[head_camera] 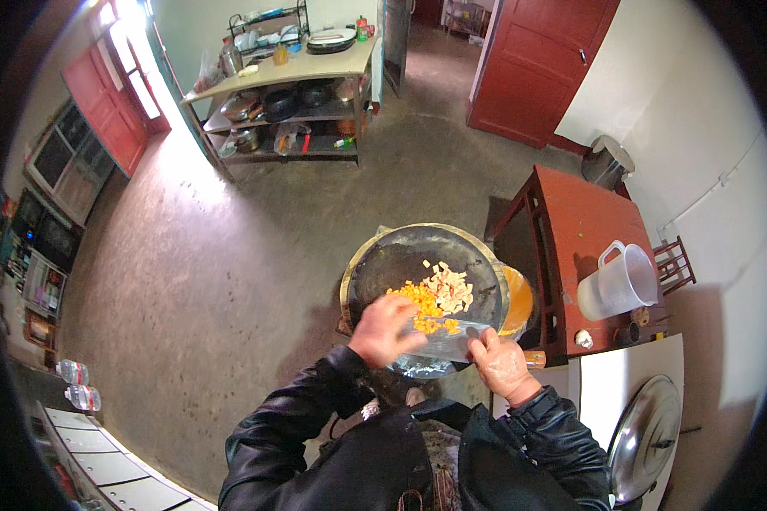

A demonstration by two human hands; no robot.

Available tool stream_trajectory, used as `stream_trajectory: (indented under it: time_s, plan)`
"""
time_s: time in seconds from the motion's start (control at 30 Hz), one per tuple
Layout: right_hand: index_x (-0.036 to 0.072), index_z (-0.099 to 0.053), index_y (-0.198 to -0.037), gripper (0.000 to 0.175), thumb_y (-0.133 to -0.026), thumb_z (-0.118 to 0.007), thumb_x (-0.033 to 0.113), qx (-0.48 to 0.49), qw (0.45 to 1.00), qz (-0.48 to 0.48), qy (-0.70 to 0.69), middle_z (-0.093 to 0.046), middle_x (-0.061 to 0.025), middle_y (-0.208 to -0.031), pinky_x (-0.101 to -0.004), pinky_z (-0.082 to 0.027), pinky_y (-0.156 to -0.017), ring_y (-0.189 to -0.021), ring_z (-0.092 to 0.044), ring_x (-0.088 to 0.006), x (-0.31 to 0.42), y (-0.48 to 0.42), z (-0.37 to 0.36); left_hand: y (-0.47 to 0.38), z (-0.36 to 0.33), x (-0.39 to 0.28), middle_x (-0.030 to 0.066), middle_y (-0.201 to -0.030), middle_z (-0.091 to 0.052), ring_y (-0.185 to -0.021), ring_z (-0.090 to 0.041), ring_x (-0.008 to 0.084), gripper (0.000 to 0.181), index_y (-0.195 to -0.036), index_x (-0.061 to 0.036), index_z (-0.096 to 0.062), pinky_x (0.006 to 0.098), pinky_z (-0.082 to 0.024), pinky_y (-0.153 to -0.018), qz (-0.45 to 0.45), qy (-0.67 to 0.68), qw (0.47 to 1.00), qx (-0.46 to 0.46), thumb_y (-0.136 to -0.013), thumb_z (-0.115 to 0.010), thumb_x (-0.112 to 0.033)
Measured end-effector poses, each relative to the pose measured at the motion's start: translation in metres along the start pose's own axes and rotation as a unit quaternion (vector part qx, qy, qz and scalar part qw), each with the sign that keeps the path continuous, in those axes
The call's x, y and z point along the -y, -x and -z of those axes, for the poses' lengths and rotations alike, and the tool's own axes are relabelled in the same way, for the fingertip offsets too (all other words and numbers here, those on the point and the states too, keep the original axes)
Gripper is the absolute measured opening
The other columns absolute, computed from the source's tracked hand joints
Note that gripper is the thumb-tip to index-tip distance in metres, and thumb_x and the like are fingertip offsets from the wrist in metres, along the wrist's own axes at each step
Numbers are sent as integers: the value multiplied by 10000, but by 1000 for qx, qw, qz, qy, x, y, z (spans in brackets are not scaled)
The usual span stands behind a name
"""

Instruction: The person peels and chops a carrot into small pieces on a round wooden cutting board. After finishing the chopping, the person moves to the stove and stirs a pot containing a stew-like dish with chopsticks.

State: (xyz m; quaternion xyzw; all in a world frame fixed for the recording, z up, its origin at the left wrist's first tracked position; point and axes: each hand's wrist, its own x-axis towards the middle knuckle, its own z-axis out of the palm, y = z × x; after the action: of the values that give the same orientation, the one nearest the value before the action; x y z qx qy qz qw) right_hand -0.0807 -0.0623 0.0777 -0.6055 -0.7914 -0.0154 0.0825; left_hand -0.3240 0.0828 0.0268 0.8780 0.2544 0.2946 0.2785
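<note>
Diced orange vegetable and a pile of pale, pinkish diced food lie side by side on a round, dark cutting board. In my right hand is a cleaver, its wooden handle showing past my palm. The broad blade lies nearly flat at the board's near edge, with a few orange cubes on it. My left hand hovers beside the orange cubes and over the blade's left end, thumb and fingers apart. Whether its fingertips touch the cubes is unclear.
Under the board's right side shows an orange basin. A red wooden table at the right bears a plastic measuring jug. Nearer, a metal lid rests on a white surface. A shelved kitchen table stands at the back.
</note>
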Motion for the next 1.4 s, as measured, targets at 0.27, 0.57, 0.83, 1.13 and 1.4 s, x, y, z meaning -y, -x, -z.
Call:
stream_trajectory:
  time_s: [0.27, 0.57, 0.83, 1.13, 1.4]
  plan:
    - [93, -535, -880, 142, -773, -609, 149, -38, 994, 58, 88, -510, -88, -836, -361, -520, -585, -692, -632, -239, 4, -10, 2, -21, -37, -62, 191, -1593, -211, -1490, -118, 399, 1094, -1501, -18, -316, 731, -101, -1104, -32, -138, 959, 245, -684, -760, -595]
    - [88, -535, -888, 136, -779, -601, 135, -19, 995, 7, 95, -507, -109, -852, -394, -518, -611, -712, -629, -266, -32, 22, 19, -21, -27, -32, 208, -1590, -216, -1493, -116, 391, 1161, -1494, 51, -275, 722, -103, -1109, 17, -184, 951, 247, -675, -737, -631]
    - [80, -614, -1016, 316, -722, -659, -28, -77, 981, -112, -136, -547, -158, -923, -440, -512, -668, -780, -608, -397, -70, 56, 19, -15, -36, -7, 158, -1547, -350, -1463, -228, 389, 840, -1468, -42, -410, 621, -170, -1144, 31, -173, 975, 134, -838, -647, -544]
    - [-2, -620, -891, 63, -934, -602, 41, -38, 674, -386, -629, -563, -5, -636, -277, -435, -466, -499, -507, -93, -96, 28, -24, -32, -54, -7, 147, -829, -617, -859, -592, 368, 104, -922, -34, -660, 465, -454, -792, 25, -95, 988, -120, -833, -635, -82]
    - [-18, -668, -1108, 300, -816, -647, 47, -106, 942, -187, -260, -615, -268, -955, -466, -479, -844, -948, -582, -418, -142, -16, -43, -17, -55, -14, 127, -1021, -577, -990, -560, 359, 334, -1070, -74, -664, 451, -465, -864, 15, -88, 986, -137, -739, -662, -29]
